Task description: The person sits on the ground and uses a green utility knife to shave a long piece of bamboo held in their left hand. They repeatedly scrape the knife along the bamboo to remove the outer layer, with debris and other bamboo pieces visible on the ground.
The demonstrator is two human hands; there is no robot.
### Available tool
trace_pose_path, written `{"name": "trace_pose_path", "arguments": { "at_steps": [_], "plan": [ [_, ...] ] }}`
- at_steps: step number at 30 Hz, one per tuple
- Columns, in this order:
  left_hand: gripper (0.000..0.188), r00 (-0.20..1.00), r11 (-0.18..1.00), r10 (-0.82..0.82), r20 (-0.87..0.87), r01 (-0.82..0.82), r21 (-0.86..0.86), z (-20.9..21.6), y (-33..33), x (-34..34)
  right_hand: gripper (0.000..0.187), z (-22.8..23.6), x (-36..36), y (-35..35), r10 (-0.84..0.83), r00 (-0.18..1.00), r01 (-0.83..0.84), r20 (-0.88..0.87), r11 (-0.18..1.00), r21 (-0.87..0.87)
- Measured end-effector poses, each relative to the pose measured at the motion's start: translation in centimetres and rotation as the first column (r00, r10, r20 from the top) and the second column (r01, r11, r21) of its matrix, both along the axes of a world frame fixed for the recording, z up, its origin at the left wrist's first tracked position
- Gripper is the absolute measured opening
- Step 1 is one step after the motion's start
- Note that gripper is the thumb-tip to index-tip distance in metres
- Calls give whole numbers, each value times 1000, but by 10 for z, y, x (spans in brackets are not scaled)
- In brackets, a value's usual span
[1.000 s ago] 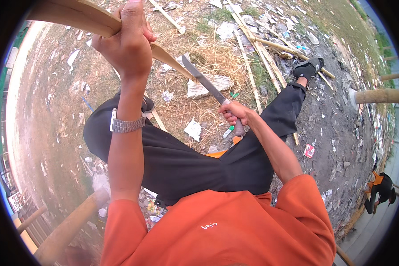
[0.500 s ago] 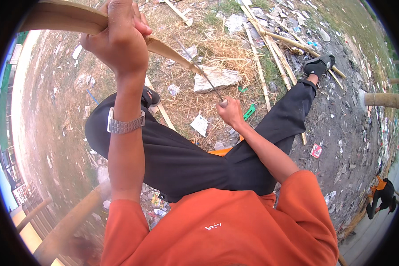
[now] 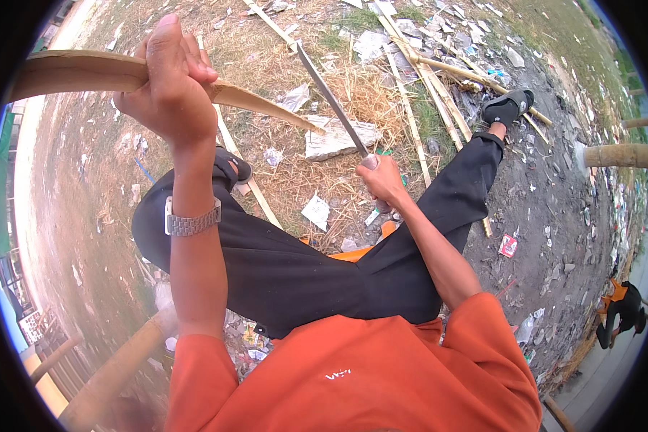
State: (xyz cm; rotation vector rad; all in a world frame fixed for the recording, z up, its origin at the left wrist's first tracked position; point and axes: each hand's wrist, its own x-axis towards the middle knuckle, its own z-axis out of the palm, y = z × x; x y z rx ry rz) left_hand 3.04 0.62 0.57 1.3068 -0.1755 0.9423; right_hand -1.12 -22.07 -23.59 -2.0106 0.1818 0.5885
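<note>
My left hand (image 3: 171,86) is wrapped round a long split bamboo strip (image 3: 263,106), raised at the upper left. The strip's far end slants down to a pale wooden block (image 3: 338,138) on the ground; whether it touches the block I cannot tell. In front of my right thigh, my right hand (image 3: 383,180) grips the handle of a machete (image 3: 331,97). Its long narrow blade points up and away to the left, passing in front of the block and apart from the strip.
Several bamboo strips (image 3: 432,90) lie on the ground at the far right. Straw (image 3: 381,101) and scraps of litter are scattered between my outstretched legs. A bamboo pole (image 3: 623,155) stands out at the right, another (image 3: 119,367) at the lower left. A person (image 3: 621,313) bends at the right edge.
The machete has swung clear of the bamboo strip, and its flat now shows more broadly. My left hand with the strip has shifted slightly left and down.
</note>
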Motion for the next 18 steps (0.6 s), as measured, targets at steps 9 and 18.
{"name": "trace_pose_path", "arguments": {
  "at_steps": [9, 18],
  "plan": [
    [39, 982, 973, 181, 44, -186, 136, -2, -13, 11, 29, -91, -31, 2, 153, 986, -168, -69, 905, -391],
    [46, 978, 978, 206, -18, -206, -8, -1, -7, 5, 24, 1, -18, 13, 3, 998, -13, -60, 986, -164]
  ]
}}
